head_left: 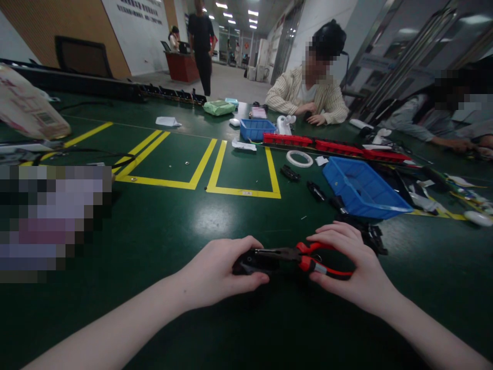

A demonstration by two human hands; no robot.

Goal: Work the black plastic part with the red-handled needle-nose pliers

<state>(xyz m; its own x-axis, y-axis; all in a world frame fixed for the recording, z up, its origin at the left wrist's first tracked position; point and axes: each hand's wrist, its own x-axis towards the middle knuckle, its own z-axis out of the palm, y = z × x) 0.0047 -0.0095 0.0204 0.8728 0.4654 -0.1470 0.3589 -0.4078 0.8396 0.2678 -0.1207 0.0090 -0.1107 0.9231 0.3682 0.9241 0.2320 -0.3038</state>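
Left grip (221, 270): fingers and thumb curled round a small black part (250, 263), held from its left side. The hand hides much of the part, so its full shape cannot be told. Right grip (356, 262): closed round a pair of red-handled, dark-metal long-nose pliers (306, 261), fingers along the upper handle, thumb at the lower; the handles stand spread apart. The nose of the pliers points toward the left grip and lies along the upper edge of the black part; cannot tell whether it pinches it. Part and pliers sit between the two grips, over a dark green surface (165, 231).

Just beyond the right grip: irregular black pieces (373, 239), then a rectangular blue plastic tray (362, 191). Ahead of and between the grips: an elongated black piece (316, 191), a second black piece (290, 173) farther off, then a white ring-shaped roll (288, 158). Beyond these, a long red strip (335, 148) runs off toward the right.

Ahead of the left grip: yellow tape outlines (244, 193), a flat white paper piece (244, 146), a small blue plastic bin (257, 129) and, farthest, a pale green soft pack (219, 107). Across from the right grip sits a person in a striped shirt (334, 103).
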